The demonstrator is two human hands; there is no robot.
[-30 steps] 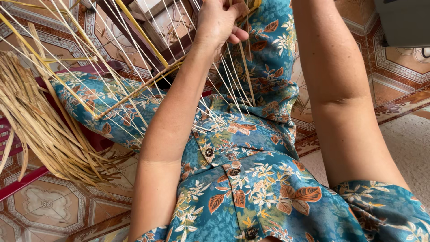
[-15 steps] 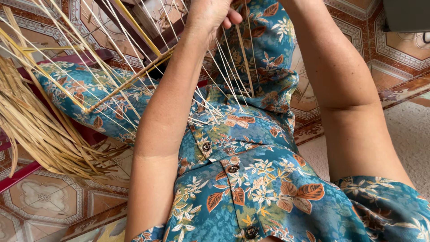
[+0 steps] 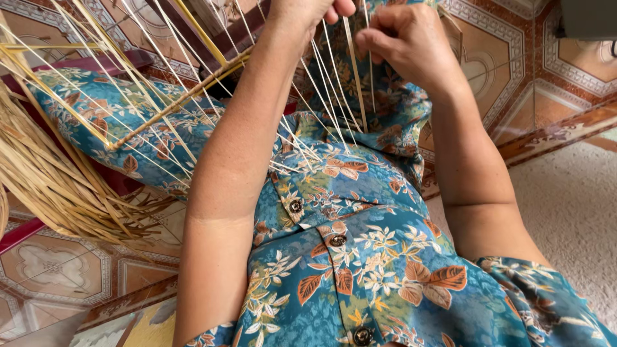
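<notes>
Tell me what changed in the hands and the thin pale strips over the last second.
The right hand has come into view from above and now pinches one thin pale strip. The left hand stayed raised at the top edge, gripping the gathered strips. The bundle of dry straw-coloured fibres and the floral blue lap stayed as they were.

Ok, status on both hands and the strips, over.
Left hand gripping the thin pale strips. Right hand pinching one strip. Dry straw bundle lies left, apart from both hands.
</notes>
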